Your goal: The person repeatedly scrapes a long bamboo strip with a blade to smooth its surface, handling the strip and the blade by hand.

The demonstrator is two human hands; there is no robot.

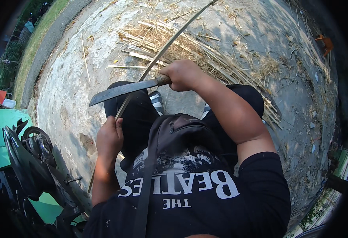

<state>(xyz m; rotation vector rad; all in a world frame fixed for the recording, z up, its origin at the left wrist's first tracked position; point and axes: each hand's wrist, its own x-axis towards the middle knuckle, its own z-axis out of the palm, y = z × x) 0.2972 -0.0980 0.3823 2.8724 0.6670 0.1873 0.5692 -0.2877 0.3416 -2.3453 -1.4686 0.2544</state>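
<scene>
My right hand [181, 75] is closed round the wooden handle of a machete [123, 91], whose broad grey blade points left. The blade lies across a long, thin strip, probably bamboo [166, 47], above my left knee. My left hand [109, 135] grips this strip below the blade, with the thumb along it. From there the strip slants up and away to the right, its far end near the top edge. A short length also shows below, beside my left forearm.
A loose pile of pale split strips and shavings [205, 53] lies on the concrete ground [69, 107] beyond my feet. A dark motorcycle [31, 162] stands at the left by a green surface [1, 119]. An orange object [325, 44] is at the far right.
</scene>
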